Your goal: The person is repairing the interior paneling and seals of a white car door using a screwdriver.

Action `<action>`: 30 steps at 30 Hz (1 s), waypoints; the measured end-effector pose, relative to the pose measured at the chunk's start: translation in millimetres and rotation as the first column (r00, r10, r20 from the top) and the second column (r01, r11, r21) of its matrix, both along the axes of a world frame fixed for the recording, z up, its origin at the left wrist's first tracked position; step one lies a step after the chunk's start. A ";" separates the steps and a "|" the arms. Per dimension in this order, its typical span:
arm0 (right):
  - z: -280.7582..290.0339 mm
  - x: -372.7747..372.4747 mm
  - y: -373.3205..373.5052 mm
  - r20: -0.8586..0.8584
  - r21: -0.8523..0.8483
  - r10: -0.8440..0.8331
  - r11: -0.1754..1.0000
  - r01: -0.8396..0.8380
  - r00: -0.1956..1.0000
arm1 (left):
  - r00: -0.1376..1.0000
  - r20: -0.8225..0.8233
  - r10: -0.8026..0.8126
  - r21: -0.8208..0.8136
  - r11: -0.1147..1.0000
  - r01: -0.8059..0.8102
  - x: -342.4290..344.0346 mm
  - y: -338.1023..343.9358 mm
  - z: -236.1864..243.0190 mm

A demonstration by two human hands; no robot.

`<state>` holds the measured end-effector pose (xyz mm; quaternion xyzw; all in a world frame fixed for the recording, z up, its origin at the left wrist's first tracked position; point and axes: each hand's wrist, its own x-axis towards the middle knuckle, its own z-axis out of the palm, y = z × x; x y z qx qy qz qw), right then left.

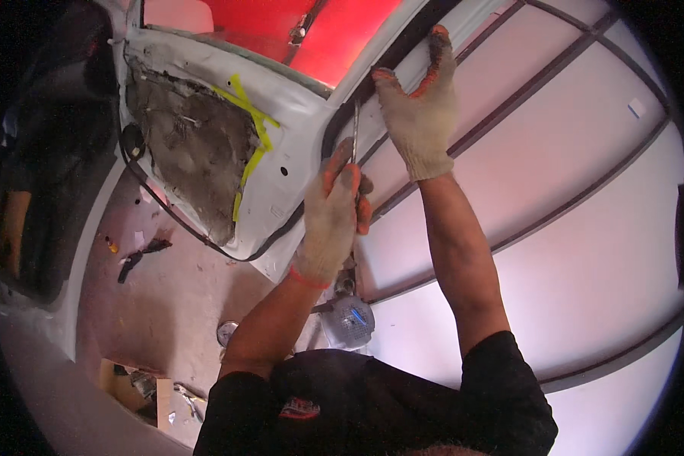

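A white car door [300, 144] stands open in front of me, its inner side stripped of trim. Black rubber weatherstrip [334, 125] runs along its edge. My left hand [330, 213], in a white knit glove with orange palm coating, is closed around a thin metal rod-like tool [356, 121]; its handle is hidden in the fist. The tool's shaft points up to the weatherstrip at the window frame. Higher up and to the right, my right hand [422, 114], gloved the same way, rests at the frame's outer edge with thumb and fingers spread apart.
Dark sealing film [197, 129] and yellow tape [262, 140] cover part of the door panel. A pale wall with dark metal bars [555, 152] stands close on the right. On the floor lie an open cardboard box [163, 403] and a black object [140, 258].
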<state>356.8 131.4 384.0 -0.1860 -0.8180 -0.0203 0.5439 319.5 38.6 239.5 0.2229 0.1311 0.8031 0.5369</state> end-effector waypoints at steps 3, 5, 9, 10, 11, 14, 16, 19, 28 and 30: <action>-1.8 3.4 6.1 0.009 0.062 -0.011 0.998 0.011 1.000 | 0.998 0.058 -0.010 -0.035 0.999 0.012 2.2 5.6 5.8; -2.7 2.1 1.6 0.002 0.081 -0.029 0.996 0.029 1.000 | 0.998 0.068 -0.001 -0.079 0.997 0.006 3.3 0.0 7.7; -1.6 2.9 5.6 0.041 0.089 -0.046 0.995 0.042 0.998 | 1.000 0.004 0.018 -0.058 0.998 -0.018 2.4 1.5 -6.5; -2.1 2.4 10.1 0.021 0.088 -0.004 0.996 0.002 1.000 | 1.000 0.006 0.021 -0.057 0.998 -0.020 3.5 3.0 -4.6; -2.3 2.1 13.2 0.002 0.089 0.039 0.995 -0.039 0.999 | 0.998 0.069 0.010 -0.043 0.999 -0.007 5.3 5.8 -0.8; -1.5 4.8 7.7 0.031 0.088 -0.008 0.996 0.005 0.999 | 0.991 0.132 -0.008 -0.071 0.997 0.018 3.5 -0.4 -0.1; 1.3 6.1 10.2 0.036 0.081 0.003 0.997 -0.006 0.999 | 0.992 0.124 -0.017 -0.081 0.996 0.027 0.7 3.4 4.0; 4.4 4.7 0.4 0.027 0.059 -0.004 0.998 0.003 1.000 | 0.996 0.092 -0.013 -0.031 0.999 0.016 0.1 6.5 7.8; 58.7 18.0 -13.0 -0.052 0.190 -0.006 0.982 0.015 0.999 | 0.974 -0.189 0.125 -0.131 0.980 -0.152 -1.7 -2.3 -0.9; 70.6 16.6 -17.4 -0.032 -0.032 0.192 0.981 -0.193 0.981 | 0.958 -0.241 0.158 -0.143 0.970 -0.196 2.6 -9.7 2.8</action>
